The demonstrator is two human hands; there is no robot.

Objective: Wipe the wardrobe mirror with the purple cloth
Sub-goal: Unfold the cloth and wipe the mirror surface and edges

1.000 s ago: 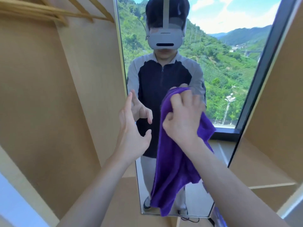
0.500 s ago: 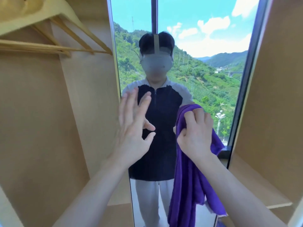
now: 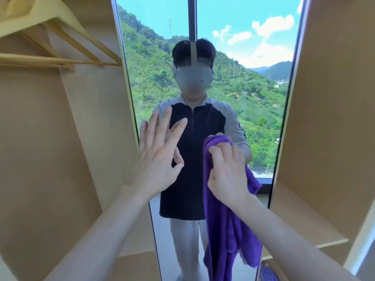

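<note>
Higher now on the tall wardrobe mirror [image 3: 253, 102]: right hand [image 3: 227, 175] clutching bunched purple cloth [image 3: 227, 230], left hand [image 3: 158, 159] splayed (empty); wiping underway.

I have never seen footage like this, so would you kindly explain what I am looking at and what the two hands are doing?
There is no machine here: a person wears a camera on the head, so the single picture looks forward and down along their own forearms. They stand before a tall wardrobe mirror set between wooden panels, and the figure in it is their own reflection, with green hills reflected behind. The right hand grips a purple cloth near its top edge, up at the glass, while the rest hangs down. The left hand is open, fingers spread, raised by the mirror's left edge; whether it touches the glass I cannot tell. Wooden hangers hang at the upper left.
</note>
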